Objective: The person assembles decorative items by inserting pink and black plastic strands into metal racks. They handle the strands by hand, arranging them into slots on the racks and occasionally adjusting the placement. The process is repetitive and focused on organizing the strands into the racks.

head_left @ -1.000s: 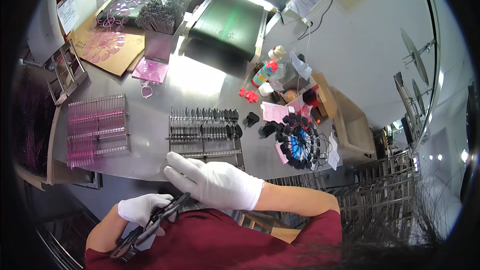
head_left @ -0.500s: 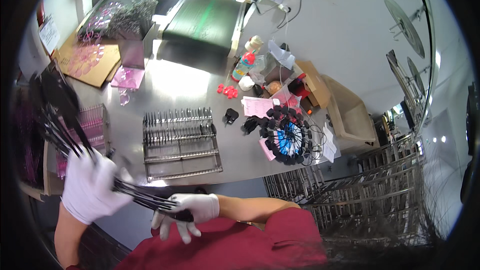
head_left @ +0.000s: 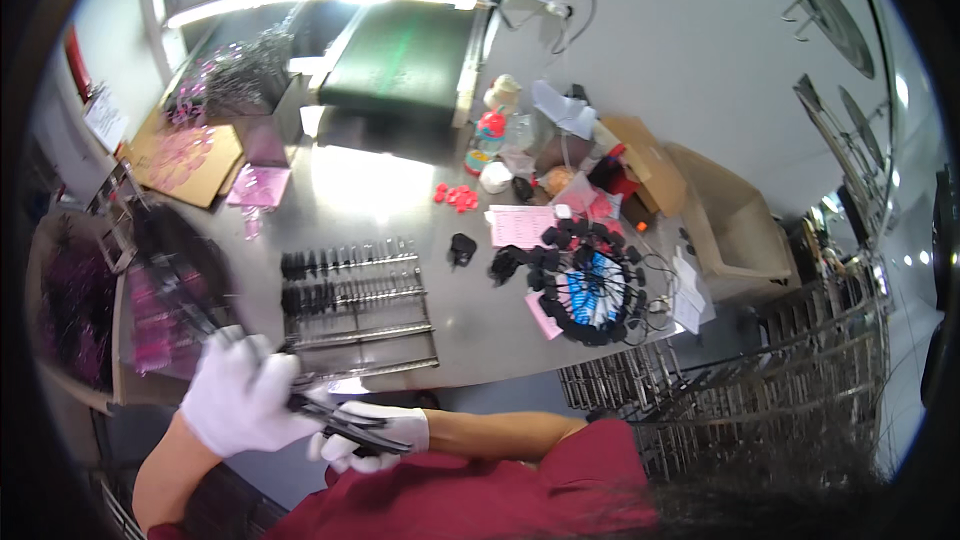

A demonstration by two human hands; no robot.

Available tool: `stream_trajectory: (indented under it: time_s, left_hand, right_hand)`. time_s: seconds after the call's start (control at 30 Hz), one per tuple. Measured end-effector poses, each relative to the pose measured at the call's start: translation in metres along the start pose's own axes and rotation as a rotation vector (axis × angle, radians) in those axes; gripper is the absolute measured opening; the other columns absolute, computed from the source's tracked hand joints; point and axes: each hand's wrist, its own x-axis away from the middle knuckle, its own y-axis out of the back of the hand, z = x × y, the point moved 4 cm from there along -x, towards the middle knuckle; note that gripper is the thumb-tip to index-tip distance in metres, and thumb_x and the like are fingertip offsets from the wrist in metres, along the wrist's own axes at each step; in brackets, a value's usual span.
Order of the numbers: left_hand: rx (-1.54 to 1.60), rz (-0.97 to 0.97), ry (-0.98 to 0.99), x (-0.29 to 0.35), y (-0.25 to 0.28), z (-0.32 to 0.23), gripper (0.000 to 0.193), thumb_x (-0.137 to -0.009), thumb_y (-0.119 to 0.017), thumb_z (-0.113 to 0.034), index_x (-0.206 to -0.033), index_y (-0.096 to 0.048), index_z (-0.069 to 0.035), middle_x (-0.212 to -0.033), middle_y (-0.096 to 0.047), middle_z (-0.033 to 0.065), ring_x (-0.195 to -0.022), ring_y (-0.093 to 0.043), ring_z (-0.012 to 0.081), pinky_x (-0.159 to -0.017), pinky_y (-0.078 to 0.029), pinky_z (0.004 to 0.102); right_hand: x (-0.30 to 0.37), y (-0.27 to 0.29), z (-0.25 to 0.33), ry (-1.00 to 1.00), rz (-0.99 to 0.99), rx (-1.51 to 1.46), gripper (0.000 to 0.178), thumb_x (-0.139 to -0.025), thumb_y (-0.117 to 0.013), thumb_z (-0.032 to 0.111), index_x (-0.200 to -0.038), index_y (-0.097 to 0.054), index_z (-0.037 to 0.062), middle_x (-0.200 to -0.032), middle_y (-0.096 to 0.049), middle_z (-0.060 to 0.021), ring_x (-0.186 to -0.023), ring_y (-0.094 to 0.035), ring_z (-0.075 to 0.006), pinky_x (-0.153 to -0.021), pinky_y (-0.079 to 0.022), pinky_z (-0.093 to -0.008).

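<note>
My left hand (head_left: 235, 400), in a white glove, is closed around a bundle of slim black rods (head_left: 180, 285). Wide dark ends of the bundle fan out above the fist, blurred by motion. Its lower ends reach across to my right hand (head_left: 400, 426), also gloved in white, whose fingers curl around them in front of my maroon top. A metal rack (head_left: 360, 335) lies on the table beyond my hands, with rows of thin black pieces (head_left: 345, 292) standing in its far part. What exactly the rods are I cannot make out.
Left of the rack is a bin with purple-tinted pieces (head_left: 75, 310). Farther back are cardboard (head_left: 195, 165) and a dark conveyor belt (head_left: 400, 60). On the right lie a ring of black-tipped rods (head_left: 590, 325), a pink sheet (head_left: 520, 226), a bottle (head_left: 485, 145) and a beige tub (head_left: 735, 210).
My left hand has moved right and slightly down, bringing the bundle closer to my right hand. The right hand's spread fingers have curled in around the lower ends. The view has shifted slightly.
</note>
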Motion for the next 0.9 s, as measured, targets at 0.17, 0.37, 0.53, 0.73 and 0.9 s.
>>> stream_trajectory:
  time_s: [0.17, 0.37, 0.53, 0.73, 0.9]
  left_hand:
    - [0.435, 0.169, 0.623, 0.046, -0.019, 0.056, 0.029, -0.061, -0.079, -0.012, -0.087, -0.069, -0.01, -0.093, -0.05, 0.0155, -0.09, -0.052, 0.0396, -0.074, -0.046, 0.0487]
    - [0.322, -0.172, 0.614, 0.017, -0.01, 0.016, 0.032, -0.061, -0.084, -0.017, -0.089, -0.069, -0.012, -0.094, -0.056, 0.0161, -0.084, -0.056, 0.0366, -0.073, -0.046, 0.048]
    - [0.285, -0.106, 0.553, 0.082, -0.016, 0.056, 0.027, -0.063, -0.076, -0.006, -0.09, -0.071, -0.009, -0.1, -0.053, 0.0181, -0.091, -0.055, 0.039, -0.08, -0.05, 0.0465]
    - [0.216, -0.215, 0.262, 0.031, -0.007, 0.031, 0.031, -0.065, -0.083, -0.01, -0.094, -0.072, -0.016, -0.095, -0.05, 0.0145, -0.085, -0.055, 0.0343, -0.083, -0.054, 0.0485]
    - [0.434, -0.298, 0.687, 0.115, -0.026, 0.067, 0.041, -0.069, -0.089, -0.018, -0.104, -0.07, -0.006, -0.114, -0.058, 0.0171, -0.098, -0.059, 0.0309, -0.092, -0.051, 0.0405]
  right_hand:
    - [0.016, -0.001, 0.03, 0.038, -0.127, 0.967, 0.041, -0.099, -0.07, 0.028, -0.127, -0.061, 0.0, -0.114, -0.075, -0.0177, -0.073, -0.077, -0.0199, -0.042, -0.05, -0.0296]
    - [-0.03, 0.018, -0.002, -0.07, 0.133, -0.11, 0.043, -0.108, -0.065, 0.034, -0.134, -0.058, 0.0013, -0.102, -0.075, -0.0108, -0.062, -0.07, -0.0175, -0.041, -0.047, -0.026]
    - [-0.015, -0.034, 0.042, 0.659, -0.249, 1.453, 0.017, -0.083, -0.077, 0.011, -0.094, -0.065, 0.0071, -0.08, -0.068, -0.0113, -0.071, -0.072, -0.0247, -0.068, -0.057, -0.0425]
    - [-0.058, 0.029, 0.0, -0.095, 0.291, -0.351, 0.043, -0.102, -0.069, 0.028, -0.132, -0.061, -0.0025, -0.101, -0.072, -0.0119, -0.07, -0.068, -0.0219, -0.051, -0.051, -0.0314]
    - [-0.044, -0.039, 0.05, 0.213, -0.187, 1.442, 0.027, -0.095, -0.074, 0.023, -0.11, -0.068, 0.0004, -0.104, -0.071, -0.0158, -0.086, -0.078, -0.0277, -0.063, -0.059, -0.0378]
